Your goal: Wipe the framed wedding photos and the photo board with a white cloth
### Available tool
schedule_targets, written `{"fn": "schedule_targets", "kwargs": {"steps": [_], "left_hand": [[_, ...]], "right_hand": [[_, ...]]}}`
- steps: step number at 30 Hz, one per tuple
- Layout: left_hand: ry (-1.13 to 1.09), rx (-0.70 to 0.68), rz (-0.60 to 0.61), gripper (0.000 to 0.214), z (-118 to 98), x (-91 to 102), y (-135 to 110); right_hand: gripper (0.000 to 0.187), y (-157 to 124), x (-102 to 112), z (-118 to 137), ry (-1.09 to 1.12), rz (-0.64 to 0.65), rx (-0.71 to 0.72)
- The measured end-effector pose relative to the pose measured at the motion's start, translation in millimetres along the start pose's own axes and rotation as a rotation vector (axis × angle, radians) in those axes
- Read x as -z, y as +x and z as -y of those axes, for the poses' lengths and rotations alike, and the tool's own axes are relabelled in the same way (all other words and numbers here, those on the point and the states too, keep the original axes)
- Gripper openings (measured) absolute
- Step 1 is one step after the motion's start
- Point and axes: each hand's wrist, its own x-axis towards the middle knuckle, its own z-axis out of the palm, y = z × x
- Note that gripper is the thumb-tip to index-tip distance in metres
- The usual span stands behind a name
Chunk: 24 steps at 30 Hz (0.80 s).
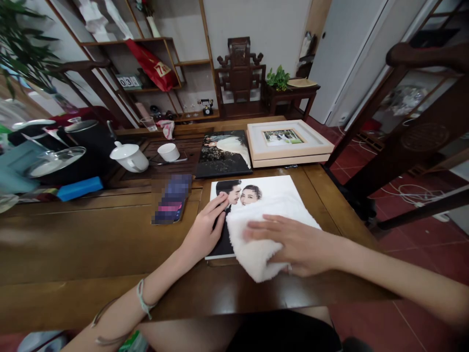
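A photo panel (280, 188) with a picture of a couple lies flat on the wooden table in front of me. My left hand (207, 227) rests on its left side, fingers stretched out over the picture. Over the lower right part of the panel, my right hand (293, 242) presses a fluffy white cloth (252, 259), its thumb side tucked into the folds. The right fingertips are slightly blurred. Cloth and hands hide much of the picture.
Behind the panel lie a dark photo panel (223, 155) and a pale wooden picture frame (293, 157). A phone (172, 199), white lidded cup (130, 157), small white cup (169, 152), blue block (80, 188) and dark pot (62, 168) stand leftward. The table edge is close to me.
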Motion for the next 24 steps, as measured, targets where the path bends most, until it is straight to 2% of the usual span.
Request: {"fn": "schedule_targets", "kwargs": {"steps": [7,11,15,21,24], "left_hand": [[0.007,-0.017,-0.015,0.038,0.9,0.9,0.8],[0.011,-0.019,-0.016,0.038,1.7,1.0,0.1],[0.020,-0.019,-0.017,0.038,2.3,0.6,0.1],[0.019,-0.029,-0.011,0.039,2.9,0.1,1.2],[0.023,-0.029,0.003,0.040,2.8,0.3,1.7]], "right_hand": [[0.027,-3.9,18.3,-78.2,-0.088,-0.112,-0.135],[0.028,-6.6,14.7,-97.8,-0.113,-0.163,-0.175],[0.026,-12.8,4.6,-79.2,-0.100,-0.206,-0.105],[0.034,-22.2,-4.7,-11.3,0.023,-0.064,-0.055],[0.037,-21.1,-3.9,2.4,0.046,-0.041,-0.037]]}}
